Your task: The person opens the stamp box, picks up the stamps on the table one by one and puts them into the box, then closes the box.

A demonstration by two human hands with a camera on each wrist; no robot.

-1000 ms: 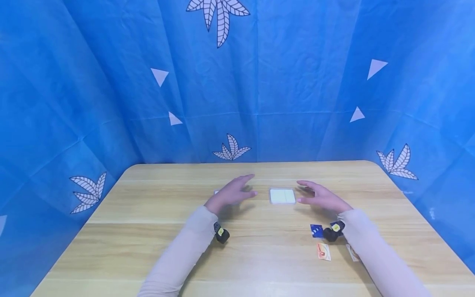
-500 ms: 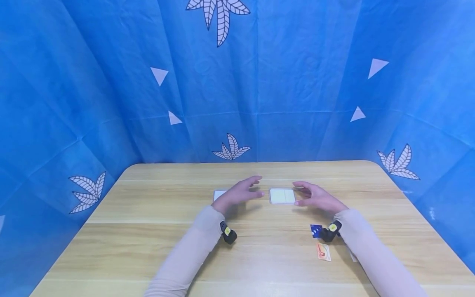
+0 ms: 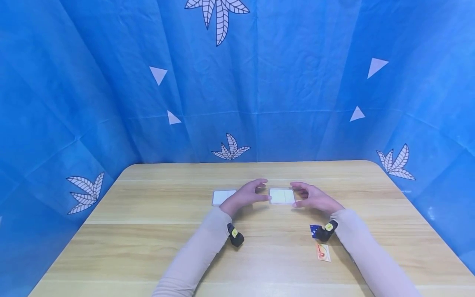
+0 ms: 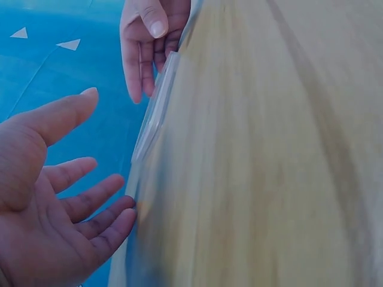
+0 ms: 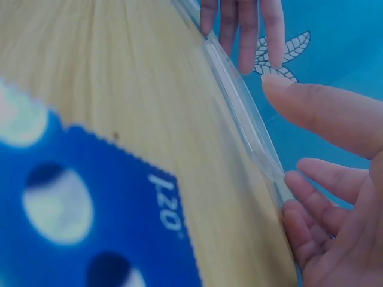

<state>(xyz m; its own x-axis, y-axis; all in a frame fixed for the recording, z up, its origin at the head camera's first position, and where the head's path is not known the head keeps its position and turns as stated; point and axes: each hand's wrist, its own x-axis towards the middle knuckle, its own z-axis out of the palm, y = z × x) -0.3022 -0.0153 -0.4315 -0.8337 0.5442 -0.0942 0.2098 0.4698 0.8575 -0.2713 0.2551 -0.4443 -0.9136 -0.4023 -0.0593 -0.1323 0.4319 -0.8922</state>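
Note:
A clear, flat plastic case (image 3: 282,196) with white inside lies on the table between my two hands. My left hand (image 3: 246,195) stands at its left edge, thumb tip right at the rim, fingers spread and loosely bent. On the opposite side my right hand (image 3: 314,199) has its fingertips close to the case's right edge. The left wrist view shows the left palm (image 4: 48,233) holding nothing. In the right wrist view, relaxed fingers of the right hand (image 5: 341,221) reach the near end of the case (image 5: 242,113).
A second flat case (image 3: 222,197) lies behind the left wrist, partly covered by it. Near the right wrist lie a blue postage stamp (image 3: 314,231), marked 1,20 in the right wrist view, and an orange-and-white stamp (image 3: 323,252). A blue curtain (image 3: 297,123) hangs behind the table.
My left hand has moved right, up to the case, uncovering more of the second case. My right hand has shifted slightly left toward the case, which stays in place.

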